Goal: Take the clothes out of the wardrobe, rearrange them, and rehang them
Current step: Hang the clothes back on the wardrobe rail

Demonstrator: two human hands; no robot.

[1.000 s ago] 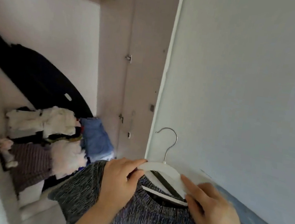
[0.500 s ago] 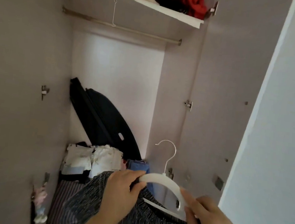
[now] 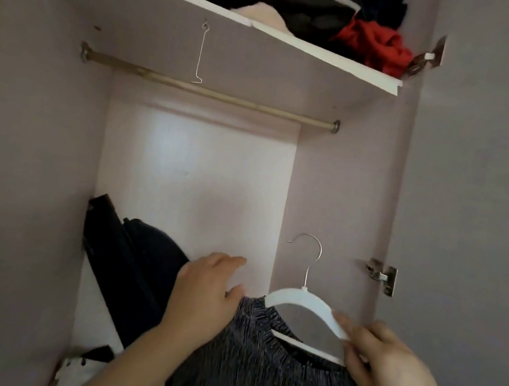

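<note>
A dark speckled knit top (image 3: 261,371) hangs on a white hanger (image 3: 307,300) with a metal hook, held up in front of the open wardrobe. My left hand (image 3: 206,295) holds the top's left shoulder over the hanger's left arm. My right hand (image 3: 386,363) pinches the hanger's right arm. The wardrobe's hanging rod (image 3: 207,90) runs across above, bare except for a thin wire hook (image 3: 200,56) dangling from the shelf's underside.
A white shelf (image 3: 295,43) above the rod holds piled clothes, black, pink and red. A black bag (image 3: 131,261) leans in the wardrobe's lower left corner above folded clothes (image 3: 84,364). The open door (image 3: 472,217) stands at the right, hinges on both sides.
My view has tilted up from the wardrobe floor to the rod and shelf. Both hands have lifted the hanger with the top higher, and my left hand has shifted onto the top's shoulder.
</note>
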